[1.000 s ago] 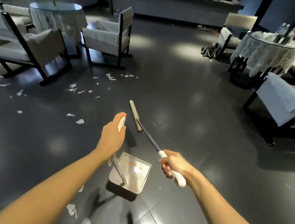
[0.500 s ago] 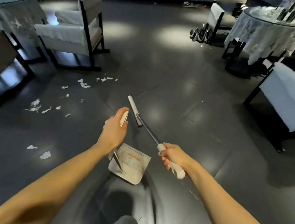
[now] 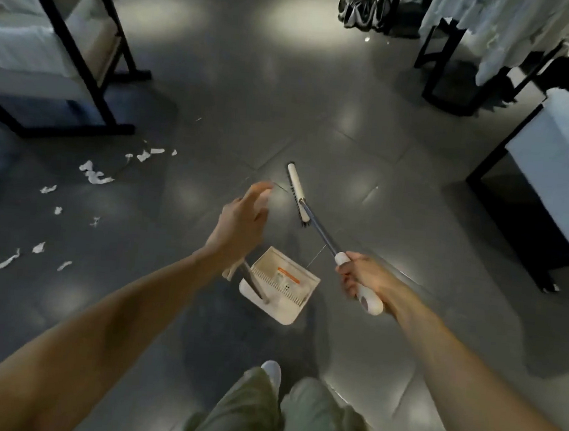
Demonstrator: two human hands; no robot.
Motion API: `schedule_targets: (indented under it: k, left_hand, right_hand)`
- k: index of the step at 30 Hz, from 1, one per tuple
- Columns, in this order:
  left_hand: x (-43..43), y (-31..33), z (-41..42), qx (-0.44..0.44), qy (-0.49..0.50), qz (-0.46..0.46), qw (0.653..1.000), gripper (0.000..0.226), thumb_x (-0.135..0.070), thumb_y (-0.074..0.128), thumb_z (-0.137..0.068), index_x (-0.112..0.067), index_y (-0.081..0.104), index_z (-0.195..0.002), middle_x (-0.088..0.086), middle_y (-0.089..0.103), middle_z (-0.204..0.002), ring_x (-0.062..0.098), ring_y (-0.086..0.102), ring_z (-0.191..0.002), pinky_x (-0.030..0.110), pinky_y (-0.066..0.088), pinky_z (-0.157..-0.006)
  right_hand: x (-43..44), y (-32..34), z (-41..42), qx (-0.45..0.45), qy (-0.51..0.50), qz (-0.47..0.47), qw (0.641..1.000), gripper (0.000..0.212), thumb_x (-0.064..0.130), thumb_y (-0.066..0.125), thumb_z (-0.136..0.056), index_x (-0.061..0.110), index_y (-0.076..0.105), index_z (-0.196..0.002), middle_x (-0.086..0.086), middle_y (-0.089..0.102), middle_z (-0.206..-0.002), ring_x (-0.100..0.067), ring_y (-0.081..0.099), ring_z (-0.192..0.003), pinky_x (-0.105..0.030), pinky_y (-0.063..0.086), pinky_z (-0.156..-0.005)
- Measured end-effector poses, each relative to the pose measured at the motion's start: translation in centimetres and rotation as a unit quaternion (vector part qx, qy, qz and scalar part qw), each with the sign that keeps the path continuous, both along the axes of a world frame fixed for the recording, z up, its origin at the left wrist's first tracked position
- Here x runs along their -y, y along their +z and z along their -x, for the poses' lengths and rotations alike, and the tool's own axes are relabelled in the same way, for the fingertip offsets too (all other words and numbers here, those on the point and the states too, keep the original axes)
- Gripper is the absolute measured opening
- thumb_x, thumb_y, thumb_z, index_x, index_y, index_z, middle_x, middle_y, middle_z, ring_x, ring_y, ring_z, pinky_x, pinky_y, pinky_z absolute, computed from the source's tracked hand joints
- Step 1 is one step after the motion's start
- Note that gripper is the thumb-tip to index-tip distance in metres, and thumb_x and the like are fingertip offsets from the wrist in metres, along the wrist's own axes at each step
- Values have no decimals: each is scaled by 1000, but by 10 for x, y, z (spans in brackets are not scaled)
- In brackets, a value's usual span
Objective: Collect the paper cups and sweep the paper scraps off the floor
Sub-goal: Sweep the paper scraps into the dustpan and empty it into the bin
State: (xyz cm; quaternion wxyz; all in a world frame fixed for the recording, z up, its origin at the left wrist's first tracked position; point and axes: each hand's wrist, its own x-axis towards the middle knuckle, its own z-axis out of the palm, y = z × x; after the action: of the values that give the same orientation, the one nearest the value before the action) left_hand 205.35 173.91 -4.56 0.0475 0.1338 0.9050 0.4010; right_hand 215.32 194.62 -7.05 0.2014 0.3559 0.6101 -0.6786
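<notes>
In the head view the right hand (image 3: 361,282) is closed around the white grip of the broom (image 3: 316,225), whose pale head sits low on the dark tiled floor (image 3: 286,95) just ahead of the left hand (image 3: 241,218). That left hand is blurred, with its fingers reaching forward above the thin handle of the cream dustpan (image 3: 284,284), and I cannot tell whether it grips the handle. The paper scraps (image 3: 95,175) lie scattered on the floor well to the left of the hands, near a black-framed chair (image 3: 15,51).
</notes>
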Motion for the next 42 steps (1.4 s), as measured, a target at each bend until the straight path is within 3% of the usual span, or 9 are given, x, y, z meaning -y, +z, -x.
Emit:
schedule_targets:
  k: [3,9,13,19,24,30,35,39,42]
  left_hand:
    - [-46,-4,61,25,-32,-8,999,39,-14,46,-97,-36,47,-128,-11,49,-79,9,51,-54,9,36,-38]
    - [-141,-30,174,25,-104,13,994,41,-9,47,-95,-33,48,-129,-4,54,-73,8,47,-50,12,38,-44]
    - [-208,-47,238,31,-122,24,992,40,-10,48,-95,-31,47,-130,8,62,-96,20,59,-69,29,48,-61]
    - [-283,-63,314,54,-129,42,989,40,-19,46,-98,-35,41,-135,-1,53,-109,17,55,-87,27,45,-72]
    - [-329,-75,362,83,-117,64,988,39,-23,40,-101,-37,35,-136,1,49,-113,18,54,-94,26,43,-71]
    - [-380,-85,409,79,-125,104,984,41,-21,36,-102,-36,29,-139,3,46,-106,20,54,-85,34,49,-76]
    - [-395,-89,443,56,-121,121,984,41,-19,34,-101,-37,30,-137,6,50,-102,22,54,-78,35,45,-69]
    - [-393,-94,442,53,-120,126,983,42,-21,35,-101,-37,30,-139,6,49,-108,21,51,-84,34,38,-71]
    - [-390,-93,446,54,-122,119,984,41,-21,36,-101,-40,30,-136,12,52,-113,22,51,-87,36,39,-73]
  right_hand:
    - [-44,-4,51,16,-20,2,1000,48,-6,42,-91,9,39,-137,-2,41,-61,-6,34,-35,-15,30,-31]
    - [-152,-31,157,52,-46,-12,997,43,-4,41,-90,20,42,-127,-3,41,-60,-9,36,-36,-16,32,-32]
    - [-235,-41,224,70,-32,-33,996,26,-4,45,-90,10,50,-111,-5,43,-61,-10,39,-41,-18,34,-33]
    - [-335,-47,295,109,-18,-92,990,17,-1,48,-89,16,52,-89,-6,48,-59,-11,42,-41,-19,37,-37]
    - [-385,-71,336,135,-5,-121,983,14,-4,45,-87,9,50,-89,-7,46,-57,-13,42,-43,-20,37,-38]
    - [-412,-96,371,157,58,-145,975,14,-6,43,-85,4,48,-94,-13,48,-60,-20,45,-50,-29,39,-47]
    - [-390,-86,385,183,163,-144,959,44,-7,47,-77,-1,46,-121,-21,53,-80,-29,49,-65,-38,43,-64]
    - [-361,-59,392,204,171,-66,962,47,-4,45,-83,-3,48,-130,-13,52,-63,-19,46,-50,-32,41,-54]
    - [-363,-32,408,238,113,30,964,21,-2,44,-87,8,55,-101,-1,47,-43,-6,40,-32,-15,34,-34]
